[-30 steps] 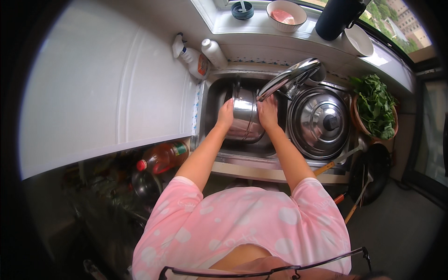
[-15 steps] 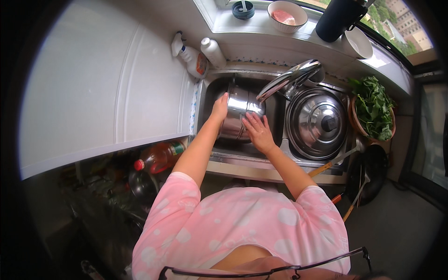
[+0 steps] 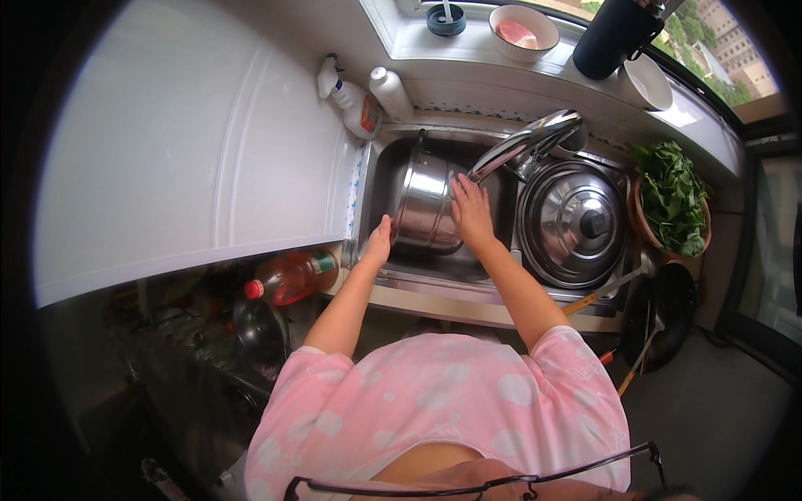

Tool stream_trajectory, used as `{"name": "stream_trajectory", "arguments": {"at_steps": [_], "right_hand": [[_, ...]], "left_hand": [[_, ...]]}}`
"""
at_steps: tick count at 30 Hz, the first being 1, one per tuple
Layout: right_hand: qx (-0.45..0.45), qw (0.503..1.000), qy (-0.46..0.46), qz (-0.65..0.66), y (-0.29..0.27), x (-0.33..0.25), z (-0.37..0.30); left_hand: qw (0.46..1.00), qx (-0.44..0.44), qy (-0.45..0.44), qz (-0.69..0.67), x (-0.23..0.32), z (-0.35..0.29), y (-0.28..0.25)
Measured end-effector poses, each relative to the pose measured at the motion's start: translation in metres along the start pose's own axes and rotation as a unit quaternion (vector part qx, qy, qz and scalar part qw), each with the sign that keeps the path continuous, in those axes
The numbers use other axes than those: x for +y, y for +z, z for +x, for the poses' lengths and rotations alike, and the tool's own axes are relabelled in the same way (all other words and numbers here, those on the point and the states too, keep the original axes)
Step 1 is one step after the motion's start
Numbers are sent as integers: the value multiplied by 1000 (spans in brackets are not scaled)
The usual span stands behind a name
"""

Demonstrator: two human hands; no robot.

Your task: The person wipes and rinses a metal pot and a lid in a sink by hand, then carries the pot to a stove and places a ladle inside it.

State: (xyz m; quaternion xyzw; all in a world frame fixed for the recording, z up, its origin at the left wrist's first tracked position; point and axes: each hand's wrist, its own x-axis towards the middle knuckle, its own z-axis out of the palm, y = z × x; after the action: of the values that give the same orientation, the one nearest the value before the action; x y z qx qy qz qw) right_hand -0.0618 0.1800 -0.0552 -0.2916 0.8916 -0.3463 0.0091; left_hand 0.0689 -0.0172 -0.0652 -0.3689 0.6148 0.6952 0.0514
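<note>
A shiny steel pot [image 3: 430, 204] lies tipped on its side in the sink basin [image 3: 493, 259], its rim toward the left and its base toward the right. At the near part of that rim is my left hand [image 3: 378, 242], closed on the edge with some fingers hidden behind it. My right hand [image 3: 473, 213] rests with fingers stretched out against the pot's base side, close under the faucet spout. The chrome faucet [image 3: 522, 142] reaches over the basin from the back right. No water stream can be made out.
Right of the basin sits a lidded steel pot [image 3: 568, 221], then a bowl of leafy greens [image 3: 671, 200]. A spray bottle [image 3: 355, 108] and white bottle [image 3: 391, 93] stand behind left. The sill holds a bowl of meat [image 3: 524, 33] and a dark flask [image 3: 614, 37]. A wok [image 3: 672, 309] hangs lower right.
My left hand has slid along the pot's rim toward me. The right hand has moved up a little on the base side, and the pot has turned slightly.
</note>
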Motion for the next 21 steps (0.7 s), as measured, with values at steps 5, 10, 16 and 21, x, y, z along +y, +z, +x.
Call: {"name": "stream_trajectory", "arguments": {"at_steps": [5,10,16,21], "right_hand": [[-9,998,52,26,-5,4,9],[11,992,83,98,-11,26,11],[36,988,82,126,-27,26,12],[27,995,58,75,-19,0,32]], "left_hand": [[976,-30,139,168,-6,-7,8],[959,-40,200,196,10,3,28],[944,-59,221,240,33,-1,65],[950,-67,204,225,26,7,72]]}}
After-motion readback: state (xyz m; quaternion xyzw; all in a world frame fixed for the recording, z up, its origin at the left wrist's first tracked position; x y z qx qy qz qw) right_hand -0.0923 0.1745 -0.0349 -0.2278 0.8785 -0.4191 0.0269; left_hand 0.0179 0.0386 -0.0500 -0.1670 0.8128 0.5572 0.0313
